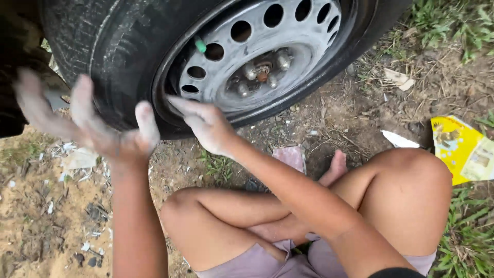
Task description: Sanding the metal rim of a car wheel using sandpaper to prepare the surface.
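1. Nearest the camera, the person sits cross-legged on the ground, bare knees [206,206] just below both forearms.
2. The left hand [87,123] is blurred, fingers spread apart and gripping nothing, palm against the tyre [118,56] at its left side.
3. The right hand [206,123] is likewise spread and unloaded, fingertips at the rim [309,56] edge where it meets the rubber.
4. The wheel stands upright, touching the dirt, lug nuts [262,72] in place at the hub, a green valve cap [200,45] upper left.
5. My judgement: the hands are steadying or seating the wheel; next calls for a firm two-sided grip.
6. A yellow wrapper [463,149] lies on the ground at the right edge.
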